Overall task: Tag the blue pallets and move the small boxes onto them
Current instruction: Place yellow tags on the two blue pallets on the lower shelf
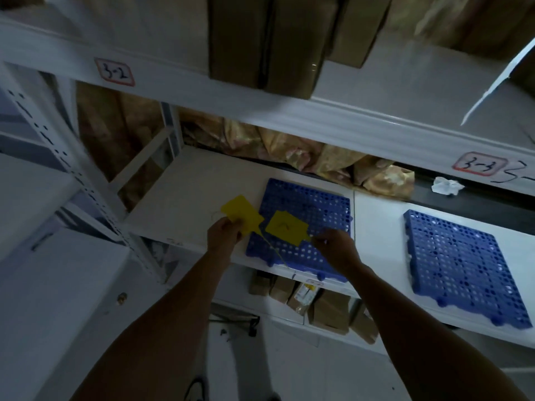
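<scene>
Blue pallets [307,209], perforated plastic grids, lie flat.

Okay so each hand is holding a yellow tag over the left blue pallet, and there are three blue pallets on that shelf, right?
Not quite. The head view shows two blue pallets on the shelf, not three: the left pallet and the right pallet. The rest holds: left hand and right hand each hold a yellow tag.

The white shelf board [188,183] lies bare to the left of the near blue pallet [307,209], and a bare strip runs between that pallet and the second pallet [457,264]. Overhead, the upper shelf edge [289,108] and overhanging cardboard boxes [266,44] limit headroom. Crumpled gold cloth [333,160] crowds the back. A perforated upright post [72,175] closes the left side.
</scene>
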Demonstrator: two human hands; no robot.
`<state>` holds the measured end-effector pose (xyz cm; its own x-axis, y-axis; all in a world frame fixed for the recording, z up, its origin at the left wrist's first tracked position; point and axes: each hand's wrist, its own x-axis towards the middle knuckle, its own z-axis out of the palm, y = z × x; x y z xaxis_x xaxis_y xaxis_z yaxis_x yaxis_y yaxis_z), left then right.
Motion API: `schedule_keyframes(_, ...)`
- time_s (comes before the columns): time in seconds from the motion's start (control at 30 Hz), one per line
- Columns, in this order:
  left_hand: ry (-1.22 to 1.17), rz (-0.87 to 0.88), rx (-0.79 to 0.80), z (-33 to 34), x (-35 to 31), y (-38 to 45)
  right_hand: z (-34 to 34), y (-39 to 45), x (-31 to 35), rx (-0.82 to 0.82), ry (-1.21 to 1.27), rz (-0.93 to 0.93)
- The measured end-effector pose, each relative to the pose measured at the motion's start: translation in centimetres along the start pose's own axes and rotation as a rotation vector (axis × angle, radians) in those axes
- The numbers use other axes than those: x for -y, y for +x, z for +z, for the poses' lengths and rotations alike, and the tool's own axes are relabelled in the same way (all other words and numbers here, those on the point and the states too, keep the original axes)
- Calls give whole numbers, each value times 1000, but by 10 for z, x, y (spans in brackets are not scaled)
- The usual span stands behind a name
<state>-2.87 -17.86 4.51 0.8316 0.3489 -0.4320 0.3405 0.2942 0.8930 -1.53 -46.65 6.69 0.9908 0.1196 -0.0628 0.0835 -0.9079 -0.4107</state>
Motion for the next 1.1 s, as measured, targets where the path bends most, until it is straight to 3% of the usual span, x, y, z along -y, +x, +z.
schedule_keyframes(0.2,-103,-4,-136,-12,13,-24,7,-19,-31,166,-55,-80)
schedule_keyframes(0.47,-140,-12,-162,-15,26,-56,15,-22,-32,176,-79,-75)
schedule_keyframes(0.63,-117,-15,-109,-16,28,-66,11,-16,-38,157,-116,-82)
schedule_keyframes(0.83,-137,31,-48,3,25,-77,6,-26,-45,66,21,-39)
schedule_keyframes(1.0,-137,21,74,51,24,-93,-17,-47,-32,131,309,-147)
schedule_keyframes(1.1,-119,2,165,98,28,-104,-38,-64,-37,108,220,-134)
